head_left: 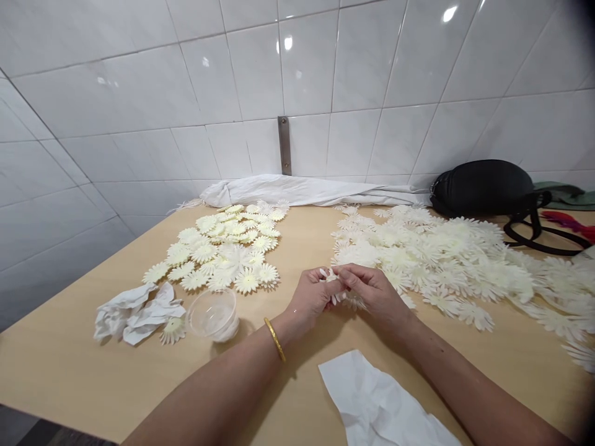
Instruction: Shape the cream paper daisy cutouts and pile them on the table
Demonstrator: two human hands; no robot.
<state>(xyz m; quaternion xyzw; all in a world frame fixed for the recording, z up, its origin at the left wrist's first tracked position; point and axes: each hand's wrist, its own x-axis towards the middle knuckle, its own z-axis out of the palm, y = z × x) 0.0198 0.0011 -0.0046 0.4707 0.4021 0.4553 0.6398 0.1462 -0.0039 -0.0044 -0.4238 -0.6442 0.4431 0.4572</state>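
Both my hands meet over the middle of the table, fingers pinched round one white fabric flower [337, 297]. My left hand [312, 294], with a gold bangle on its wrist, grips the flower from the left. From the right, my right hand [369, 288] pinches the same flower near its centre. Fingers hide most of the flower; only some petal tips show. Left of my hands lies a group of pale yellow-centred flowers [246, 280]. On the right spreads a large, loose pile of white petal flowers [446, 266].
A clear plastic cup [214, 316] stands beside crumpled white paper [139, 313] on the left. A white sheet [381, 402] lies near the front edge. Along the tiled wall are a rolled white cloth [302, 191] and a black bag [483, 186] with its strap.
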